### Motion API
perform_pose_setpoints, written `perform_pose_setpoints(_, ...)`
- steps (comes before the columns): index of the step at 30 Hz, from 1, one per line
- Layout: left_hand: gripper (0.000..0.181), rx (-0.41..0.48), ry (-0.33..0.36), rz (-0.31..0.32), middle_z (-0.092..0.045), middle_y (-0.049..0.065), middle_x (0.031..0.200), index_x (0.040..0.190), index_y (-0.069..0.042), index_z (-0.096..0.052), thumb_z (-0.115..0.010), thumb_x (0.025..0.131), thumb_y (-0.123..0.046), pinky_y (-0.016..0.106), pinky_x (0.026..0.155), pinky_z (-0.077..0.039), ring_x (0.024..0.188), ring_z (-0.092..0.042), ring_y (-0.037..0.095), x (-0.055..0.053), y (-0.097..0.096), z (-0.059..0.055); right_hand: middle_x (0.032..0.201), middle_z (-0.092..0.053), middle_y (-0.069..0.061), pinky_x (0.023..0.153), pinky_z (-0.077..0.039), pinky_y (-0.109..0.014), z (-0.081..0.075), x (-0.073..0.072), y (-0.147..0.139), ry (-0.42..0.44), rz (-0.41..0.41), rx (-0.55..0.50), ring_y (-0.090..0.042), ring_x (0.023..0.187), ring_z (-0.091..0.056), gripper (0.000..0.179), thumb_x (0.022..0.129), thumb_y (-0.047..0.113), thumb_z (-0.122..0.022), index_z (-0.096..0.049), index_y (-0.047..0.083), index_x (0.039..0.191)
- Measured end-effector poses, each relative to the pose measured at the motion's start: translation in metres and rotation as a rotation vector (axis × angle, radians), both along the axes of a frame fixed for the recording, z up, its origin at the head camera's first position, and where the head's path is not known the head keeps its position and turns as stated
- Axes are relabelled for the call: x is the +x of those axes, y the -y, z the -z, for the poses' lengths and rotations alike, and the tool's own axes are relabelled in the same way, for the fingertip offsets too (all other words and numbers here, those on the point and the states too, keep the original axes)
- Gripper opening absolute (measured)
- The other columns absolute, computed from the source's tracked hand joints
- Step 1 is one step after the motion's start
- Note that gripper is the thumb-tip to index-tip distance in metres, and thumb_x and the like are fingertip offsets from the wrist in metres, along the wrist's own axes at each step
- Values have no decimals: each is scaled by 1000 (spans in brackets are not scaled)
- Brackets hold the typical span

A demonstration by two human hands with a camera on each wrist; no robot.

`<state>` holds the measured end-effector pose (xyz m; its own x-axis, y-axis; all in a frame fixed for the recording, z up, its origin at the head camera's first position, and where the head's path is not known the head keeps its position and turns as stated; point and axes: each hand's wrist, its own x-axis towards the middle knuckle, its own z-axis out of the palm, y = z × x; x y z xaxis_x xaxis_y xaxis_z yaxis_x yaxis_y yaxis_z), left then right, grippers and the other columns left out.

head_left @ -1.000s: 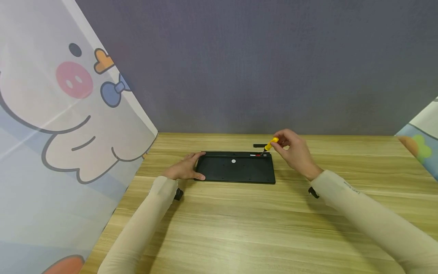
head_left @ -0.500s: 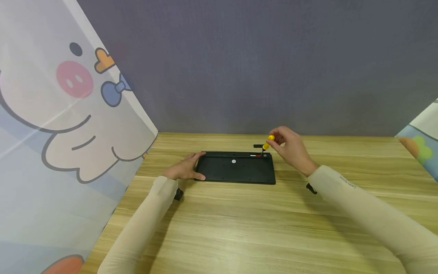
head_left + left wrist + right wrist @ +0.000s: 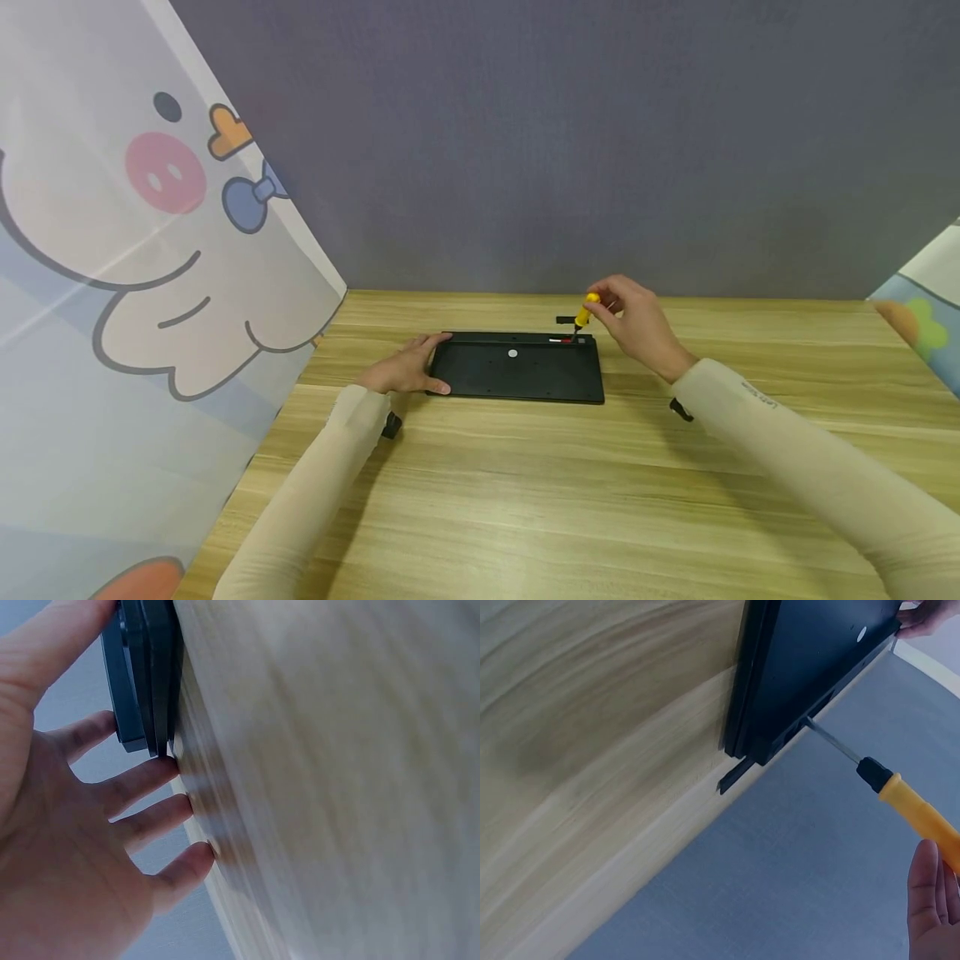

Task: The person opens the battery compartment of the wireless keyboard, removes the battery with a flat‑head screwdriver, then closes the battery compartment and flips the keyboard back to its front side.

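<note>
A black keyboard lies with its underside up, a round white spot near its middle. At its left end rests my left hand, thumb on the near edge and straight, spread fingers at the far corner. In the left wrist view those fingertips touch the keyboard's end and the table. My right hand pinches the yellow handle of a screwdriver. The screwdriver's shaft slants down into a narrow slot at the keyboard's far right, where a small red and white piece shows.
Just behind the keyboard lies a short black strip, partly hidden by the screwdriver. The wooden table ends at a grey wall. A cartoon-printed panel stands on the left.
My right hand has moved slightly left and tipped the screwdriver more upright, its tip staying in the slot. The left hand and keyboard have stayed put.
</note>
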<state>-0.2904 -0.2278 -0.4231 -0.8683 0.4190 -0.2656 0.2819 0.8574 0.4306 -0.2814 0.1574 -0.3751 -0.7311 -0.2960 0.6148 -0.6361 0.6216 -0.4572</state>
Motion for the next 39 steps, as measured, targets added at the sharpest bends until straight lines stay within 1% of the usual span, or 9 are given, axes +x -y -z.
perform_pose_setpoints(7,104,5,0,-4,-13,20,153,152,-25,-15,-78,73,-47,60,98,-30,137,-15,42,-1,0,-2,91,-63,-3,60,-50,-32,-6,-1,-5,100,27,-11,-14,71,-60,19,89,12,-67,-64,4,106)
perform_pose_setpoints(13,102,0,9,4,-12,19,153,153,-24,-15,-77,74,-45,61,99,-29,138,-13,41,2,-1,-4,93,-65,-6,59,-52,-27,-8,-3,-10,222,29,-39,-16,74,-64,20,90,12,-65,-62,3,108)
perform_pose_setpoints(17,101,6,13,-1,-11,19,154,153,-24,-15,-77,76,-43,63,99,-26,139,-11,41,4,-2,-5,90,-66,-9,55,-51,-27,-7,-6,-20,299,34,-53,-18,72,-63,19,91,10,-64,-61,2,108)
perform_pose_setpoints(20,101,5,11,-4,-11,19,154,153,-24,-15,-78,75,-43,63,99,-27,138,-12,42,4,-3,-6,90,-66,-13,55,-51,-28,-6,-8,-30,354,24,-60,-23,72,-63,18,91,9,-63,-60,1,107)
perform_pose_setpoints(25,102,-3,12,-5,-11,19,154,153,-25,-15,-77,75,-45,62,98,-29,138,-14,42,4,-2,-4,90,-66,-15,58,-53,-29,-2,-7,-48,432,21,-40,-32,76,-64,17,91,9,-63,-60,0,106)
perform_pose_setpoints(29,102,2,12,-9,-11,19,154,153,-25,-15,-78,75,-44,61,99,-29,137,-15,42,4,-1,-3,91,-67,-15,63,-55,-35,2,-7,-57,492,31,-23,-32,78,-65,17,93,10,-62,-61,1,106)
perform_pose_setpoints(32,102,2,8,-7,-11,19,154,153,-25,-15,-78,75,-44,60,99,-30,137,-16,42,4,0,-3,93,-66,-18,65,-55,-38,6,-5,-62,518,27,-13,-32,78,-66,18,94,10,-59,-61,0,108)
perform_pose_setpoints(36,102,-7,13,1,-11,19,154,153,-25,-14,-77,75,-46,60,99,-30,137,-16,42,3,0,-2,91,-66,-20,64,-55,-39,11,-3,-68,514,19,-6,-32,76,-66,19,95,9,-58,-61,-4,108)
perform_pose_setpoints(39,102,-13,16,-2,-11,19,154,153,-25,-14,-76,75,-46,60,99,-30,137,-16,42,3,-2,-1,92,-66,-21,64,-55,-39,14,-3,-71,519,22,-20,-31,75,-66,20,94,9,-59,-61,-5,109)
